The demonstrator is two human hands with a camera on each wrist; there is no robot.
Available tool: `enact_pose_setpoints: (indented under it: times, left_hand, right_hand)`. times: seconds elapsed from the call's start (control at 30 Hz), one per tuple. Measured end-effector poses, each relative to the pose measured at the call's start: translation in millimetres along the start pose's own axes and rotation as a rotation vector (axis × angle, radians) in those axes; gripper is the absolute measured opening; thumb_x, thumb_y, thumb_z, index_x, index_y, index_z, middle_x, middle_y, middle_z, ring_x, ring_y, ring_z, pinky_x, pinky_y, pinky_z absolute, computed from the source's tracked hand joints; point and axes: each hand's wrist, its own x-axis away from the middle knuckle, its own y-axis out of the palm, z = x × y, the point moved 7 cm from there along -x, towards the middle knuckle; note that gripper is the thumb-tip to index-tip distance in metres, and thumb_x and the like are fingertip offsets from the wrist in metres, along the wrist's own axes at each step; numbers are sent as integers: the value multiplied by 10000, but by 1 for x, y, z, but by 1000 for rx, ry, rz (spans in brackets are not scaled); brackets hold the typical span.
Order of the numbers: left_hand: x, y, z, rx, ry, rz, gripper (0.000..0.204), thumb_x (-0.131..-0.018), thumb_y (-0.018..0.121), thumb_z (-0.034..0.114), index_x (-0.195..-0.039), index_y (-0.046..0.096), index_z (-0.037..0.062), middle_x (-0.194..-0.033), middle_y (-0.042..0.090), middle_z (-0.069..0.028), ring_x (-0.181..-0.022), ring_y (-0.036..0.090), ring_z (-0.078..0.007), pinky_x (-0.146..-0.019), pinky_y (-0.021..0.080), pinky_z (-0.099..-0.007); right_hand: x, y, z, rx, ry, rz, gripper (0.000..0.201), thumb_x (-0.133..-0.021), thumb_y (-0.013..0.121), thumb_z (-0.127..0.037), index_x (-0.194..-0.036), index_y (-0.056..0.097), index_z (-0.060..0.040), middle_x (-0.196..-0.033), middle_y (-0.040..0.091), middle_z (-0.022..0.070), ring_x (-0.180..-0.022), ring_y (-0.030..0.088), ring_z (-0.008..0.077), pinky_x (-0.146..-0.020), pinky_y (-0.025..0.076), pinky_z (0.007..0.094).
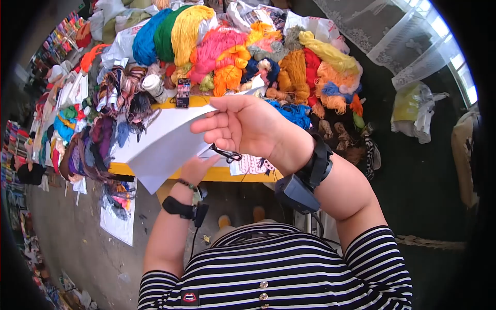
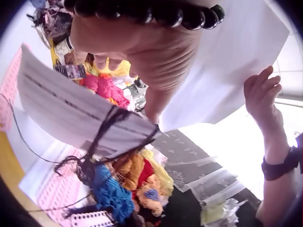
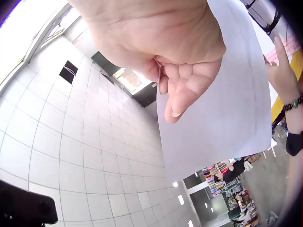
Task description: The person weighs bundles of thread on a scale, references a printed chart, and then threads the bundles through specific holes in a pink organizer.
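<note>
A large white sheet of paper (image 1: pixel 168 137) stands raised and tilted over the table. Its upper edge is pinched by my right hand (image 1: pixel 248 124), palm turned up and the other fingers loosely bent. Low beside the sheet is my left hand (image 1: pixel 195 169), thumb spread away from the fingers; in the left wrist view the thumb of that hand (image 2: pixel 142 52) reaches the sheet's edge. Below it is a printed white sheet (image 2: pixel 66 106) with dark threads (image 2: pixel 102 132) across it. Contact between the left thumb and the printed sheet is unclear.
Yarn bundles (image 1: pixel 227 57) in many colours cover the back of the yellow-edged table (image 1: pixel 243 174). A phone (image 1: pixel 183 93) and a white roll (image 1: pixel 154 87) stand there. Pink punched cards (image 1: pixel 251 165) lie near the front edge. A plastic bag (image 1: pixel 413 111) is at the right.
</note>
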Motion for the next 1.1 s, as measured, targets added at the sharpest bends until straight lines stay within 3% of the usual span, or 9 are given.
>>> enact_pose_setpoints:
  times: [0.13, 0.27, 0.3, 0.47, 0.53, 0.6, 0.67, 0.73, 1.1]
  left_hand:
    - [-32, -12, 25, 32, 115, 219, 400, -883, 581, 256, -1180, 551, -10, -1133, 601, -143, -1098, 552, -247, -929, 432, -356]
    - [-68, -26, 32, 109, 200, 350, 479, -853, 628, 351, -1110, 582, -51, -994, 655, -172, -973, 620, -273, -840, 473, -357]
    - [-78, -39, 24, 44, 111, 392, 477, -854, 628, 371, -1024, 607, -74, -890, 662, -170, -878, 632, -274, -777, 471, -364]
    - [-121, -89, 29, 167, -185, 358, 390, -854, 676, 304, -1007, 647, -54, -893, 668, -57, -761, 610, -168, -692, 464, -294]
    - [-141, -93, 41, 215, 9, 433, 536, -798, 688, 446, -800, 666, -89, -761, 674, -151, -733, 636, -228, -685, 458, -355]
    - [-156, -96, 58, -27, -29, 354, 425, -807, 713, 384, -908, 675, -27, -834, 629, -21, -685, 542, -117, -658, 421, -263]
    - [-144, -85, 99, 243, -63, 347, 378, -824, 699, 354, -885, 678, -19, -799, 609, -9, -674, 523, -113, -644, 429, -271]
    - [-159, -91, 113, 126, 34, 229, 361, -834, 690, 335, -885, 673, -21, -776, 605, -25, -668, 519, -104, -610, 431, -269]
    - [-149, -114, 171, 187, -10, 209, 348, -853, 657, 313, -938, 650, -25, -828, 615, -44, -714, 545, -130, -639, 452, -273]
  right_hand:
    - [-4, 10, -2, 68, -40, 37, 310, -967, 421, -209, -1071, 552, 53, -966, 680, 193, -740, 686, 233, -641, 569, 313]
    - [8, -8, -8, 211, -65, 7, 514, -950, 427, -472, -1068, 573, 6, -998, 670, 195, -769, 683, 231, -614, 552, 290]
    - [15, -27, -14, 297, -101, 127, 622, -916, 399, -596, -1061, 586, -21, -1001, 667, 183, -770, 681, 228, -619, 548, 294]
    - [77, -165, -6, 317, -190, 617, 428, -981, 380, -457, -1028, 586, -85, -977, 675, 87, -779, 656, 170, -656, 519, 267]
    - [98, -237, 19, 255, -170, 737, 413, -959, 442, -441, -1092, 539, -62, -979, 653, 89, -791, 623, 167, -718, 497, 307]
    - [118, -269, 48, 203, -150, 822, 324, -957, 466, -361, -1065, 544, -66, -953, 651, 69, -754, 626, 156, -672, 506, 287]
    - [133, -293, 74, 93, -105, 839, 267, -949, 472, -301, -1048, 544, -64, -939, 653, 64, -727, 629, 154, -621, 508, 265]
    - [145, -304, 89, 45, -111, 855, 237, -936, 482, -266, -1044, 553, -67, -907, 659, 54, -730, 636, 151, -618, 507, 260]
    - [170, -332, 113, 115, -56, 953, 188, -898, 562, -244, -998, 575, -85, -863, 659, 22, -677, 613, 127, -632, 496, 272]
